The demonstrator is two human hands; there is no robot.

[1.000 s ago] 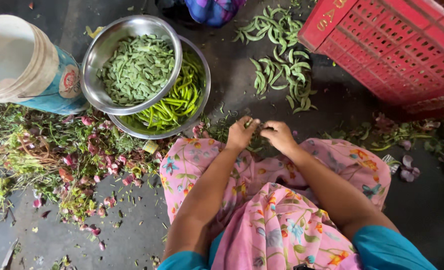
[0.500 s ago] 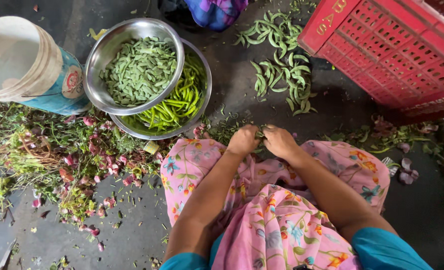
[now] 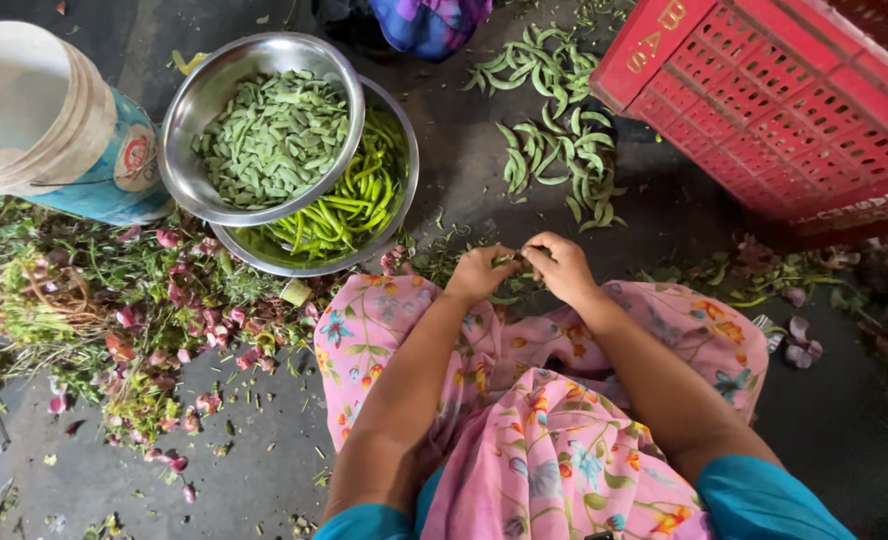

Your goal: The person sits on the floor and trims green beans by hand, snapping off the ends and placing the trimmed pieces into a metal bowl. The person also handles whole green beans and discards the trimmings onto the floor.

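My left hand [image 3: 479, 272] and my right hand [image 3: 562, 266] meet just past my knees, pinching one small green bean pod [image 3: 513, 260] between their fingertips. A loose heap of flat green bean pods [image 3: 556, 120] lies on the dark floor beyond them. To the left stands a steel bowl of cut bean pieces [image 3: 272, 135], resting on a larger steel bowl [image 3: 402, 200] that holds green chillies [image 3: 344, 210]. My pink flowered cloth [image 3: 524, 400] covers my lap.
A white and blue bucket [image 3: 49, 130] stands at far left. A red plastic crate [image 3: 794, 100] fills the upper right. Plant trimmings and pink onion peels [image 3: 144, 330] litter the left floor. Someone's blue-purple cloth [image 3: 429, 20] shows at top.
Both hands have drawn slightly closer together over the bean pod; the bowls, bucket and crate have stayed where they were.
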